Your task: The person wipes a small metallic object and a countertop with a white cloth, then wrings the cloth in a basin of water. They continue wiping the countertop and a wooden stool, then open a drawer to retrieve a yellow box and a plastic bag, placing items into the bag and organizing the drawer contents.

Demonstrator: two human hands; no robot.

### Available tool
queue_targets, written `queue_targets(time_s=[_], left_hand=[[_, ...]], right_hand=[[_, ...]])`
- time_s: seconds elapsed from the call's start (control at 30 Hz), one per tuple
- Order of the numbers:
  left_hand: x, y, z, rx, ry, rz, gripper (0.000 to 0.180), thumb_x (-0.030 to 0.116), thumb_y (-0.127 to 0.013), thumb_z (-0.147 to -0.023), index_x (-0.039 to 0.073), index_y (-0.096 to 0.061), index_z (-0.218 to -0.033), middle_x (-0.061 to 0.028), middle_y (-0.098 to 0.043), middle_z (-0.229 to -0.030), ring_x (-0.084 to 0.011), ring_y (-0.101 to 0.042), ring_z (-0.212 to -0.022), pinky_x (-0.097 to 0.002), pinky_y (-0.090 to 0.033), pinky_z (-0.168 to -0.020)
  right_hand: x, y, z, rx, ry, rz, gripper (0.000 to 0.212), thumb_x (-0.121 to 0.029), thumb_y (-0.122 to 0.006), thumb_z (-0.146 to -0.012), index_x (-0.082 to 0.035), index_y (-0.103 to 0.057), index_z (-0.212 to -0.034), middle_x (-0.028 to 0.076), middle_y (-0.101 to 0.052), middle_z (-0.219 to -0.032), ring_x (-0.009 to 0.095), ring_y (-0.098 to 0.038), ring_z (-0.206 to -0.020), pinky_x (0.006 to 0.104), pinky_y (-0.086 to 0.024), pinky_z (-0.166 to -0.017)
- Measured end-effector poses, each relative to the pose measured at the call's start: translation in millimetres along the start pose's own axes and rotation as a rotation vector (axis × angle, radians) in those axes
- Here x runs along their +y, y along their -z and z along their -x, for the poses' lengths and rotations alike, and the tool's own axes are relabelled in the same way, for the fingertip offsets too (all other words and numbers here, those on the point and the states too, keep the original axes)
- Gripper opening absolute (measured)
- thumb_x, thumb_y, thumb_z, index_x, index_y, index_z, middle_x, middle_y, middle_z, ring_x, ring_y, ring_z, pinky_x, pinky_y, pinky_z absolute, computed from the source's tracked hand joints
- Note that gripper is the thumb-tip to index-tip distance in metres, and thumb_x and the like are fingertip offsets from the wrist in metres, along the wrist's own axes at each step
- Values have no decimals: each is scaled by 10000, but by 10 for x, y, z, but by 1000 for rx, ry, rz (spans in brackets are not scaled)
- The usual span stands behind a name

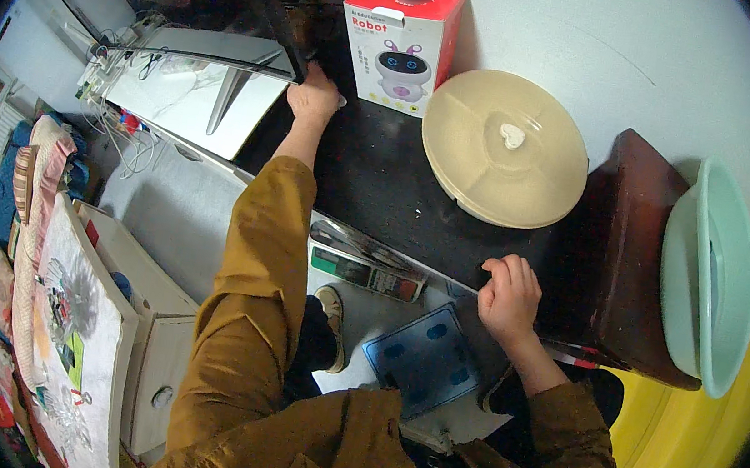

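Observation:
My left hand [314, 95] reaches far over the black cabinet top [373, 170], beside the lower corner of a television [279, 14]. Its fingers are mostly hidden, and a small whitish bit shows at its edge; I cannot tell what it is. Just right of it stands a red and white toy robot box [396, 53]. My right hand [513, 290] is at the cabinet's front edge with its fingers curled in and nothing visible in them. Beyond that hand sits a round beige lidded snack tray [491, 169] with a heart-shaped knob.
A dark red wooden box [634, 252] and a mint green basin [726, 289] stand at the right, above something yellow [671, 457]. Below the cabinet edge lie a blue glass scale [426, 358] and an open drawer [367, 270]. A white-topped table [77, 331] is at the left.

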State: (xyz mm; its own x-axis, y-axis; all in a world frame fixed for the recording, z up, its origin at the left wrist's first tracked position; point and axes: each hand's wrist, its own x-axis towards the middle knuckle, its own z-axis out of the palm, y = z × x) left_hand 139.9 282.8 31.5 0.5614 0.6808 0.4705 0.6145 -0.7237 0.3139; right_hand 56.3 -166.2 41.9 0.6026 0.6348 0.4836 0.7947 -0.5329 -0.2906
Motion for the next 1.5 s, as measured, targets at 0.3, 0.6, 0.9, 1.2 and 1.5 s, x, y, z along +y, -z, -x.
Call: queue_targets(time_s=[0.3,0.6,0.9,1.2,1.5], left_hand=[[57,-176,19,130,-17,211,217,109,-538,-805,1,-555,-992,-228,-610,-931,-421,-595,-854,-485,-488,-733],[20,-65,137,44,111,83,167,128,-549,-797,74,-605,-944,-199,-650,-826,-400,-618,-830,-475,-493,-729],[215,973,1199,-663,193,1298,215,-29,-658,-761,37,-593,-955,-50,-648,-841,-143,-629,-765,-266,-505,-682],[1115,2336,2717,-795,74,1738,265,-65,-692,-733,69,-573,-929,-27,-627,-895,-124,-611,-777,-246,-506,-692],[1433,2814,3337,-534,22,1550,365,-55,-696,-720,37,-570,-1050,-73,-634,-1002,-147,-607,-928,-282,-501,-814]], right_hand=[[50,2,35,-36,-19,38,237,-59,-570,-651,-77,-587,-887,85,-509,-846,286,-527,-792,403,-441,-676],[49,38,80,-22,-4,18,244,-60,-580,-655,-87,-572,-897,86,-501,-851,288,-525,-824,402,-440,-688],[87,43,90,-17,-113,-223,140,-28,-584,-738,-41,-584,-877,97,-569,-839,282,-578,-795,395,-479,-693],[-680,829,-5,-21,-123,-1279,441,-65,-687,-793,-41,-556,-1213,15,-567,-960,64,-546,-813,201,-465,-656],[-597,1157,438,-157,-251,-1538,359,-5,-598,-854,-10,-543,-1209,92,-573,-1130,151,-584,-976,265,-528,-759]])
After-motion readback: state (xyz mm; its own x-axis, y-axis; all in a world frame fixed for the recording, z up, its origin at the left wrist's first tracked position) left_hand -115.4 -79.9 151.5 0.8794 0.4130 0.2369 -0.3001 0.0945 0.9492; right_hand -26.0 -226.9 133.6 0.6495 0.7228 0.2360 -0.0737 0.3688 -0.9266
